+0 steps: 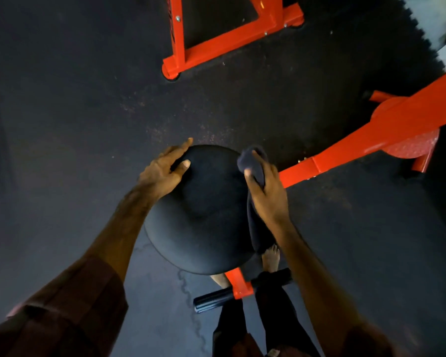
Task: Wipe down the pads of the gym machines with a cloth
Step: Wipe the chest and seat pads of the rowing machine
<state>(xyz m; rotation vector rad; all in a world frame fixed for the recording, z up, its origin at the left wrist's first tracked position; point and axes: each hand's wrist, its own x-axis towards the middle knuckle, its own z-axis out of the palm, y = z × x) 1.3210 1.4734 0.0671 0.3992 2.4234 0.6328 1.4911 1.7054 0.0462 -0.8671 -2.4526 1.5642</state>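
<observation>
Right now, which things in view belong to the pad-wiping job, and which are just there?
In the job: round black pad; dark cloth, gripped by the right hand; left hand resting on the pad's edge.

Just there: red frame; black foot bar; rubber floor.

Dim, warm-toned view with wide-angle bending at the edges, perhaps slightly motion-blurred.

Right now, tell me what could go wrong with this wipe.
The cloth hangs down the pad edge from the right hand and could snag on the red frame. A bare foot stands close to the black bar below, so a stubbed toe seems possible.
</observation>
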